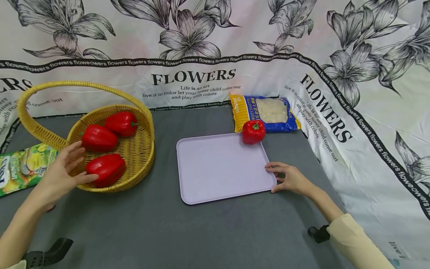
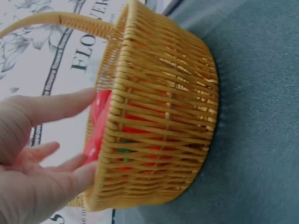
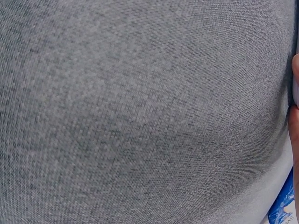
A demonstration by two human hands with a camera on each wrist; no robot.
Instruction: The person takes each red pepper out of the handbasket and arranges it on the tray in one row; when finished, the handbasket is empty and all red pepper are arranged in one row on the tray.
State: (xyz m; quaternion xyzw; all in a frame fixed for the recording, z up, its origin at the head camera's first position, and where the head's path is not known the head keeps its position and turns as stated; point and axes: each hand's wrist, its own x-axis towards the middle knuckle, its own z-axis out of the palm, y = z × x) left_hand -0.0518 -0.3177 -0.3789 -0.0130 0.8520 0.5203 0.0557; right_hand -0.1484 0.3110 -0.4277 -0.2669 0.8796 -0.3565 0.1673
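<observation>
My left hand (image 1: 65,168) hovers at the near left rim of a yellow wicker basket (image 1: 139,168), thumb and fingers spread apart. Inside are a red bell pepper (image 1: 106,170) by the thumb, another red bell pepper (image 1: 99,138) by the fingertips, and a third red bell pepper (image 1: 121,124) farther back. In the left wrist view, the fingers reach over the rim toward the red peppers (image 2: 96,121). My right hand (image 1: 290,180) holds the right edge of a pale lilac tray (image 1: 225,168), its thumb near the front corner. One more red bell pepper (image 1: 253,132) sits at the tray's back right corner.
A blue and yellow pasta bag (image 1: 272,112) lies behind the tray, close to the lone pepper. Left of the basket is a green food packet (image 1: 28,168). The basket's tall handle (image 1: 84,85) arches over its back left side. Flower-printed cloth (image 1: 195,86) borders the grey tabletop (image 1: 201,235).
</observation>
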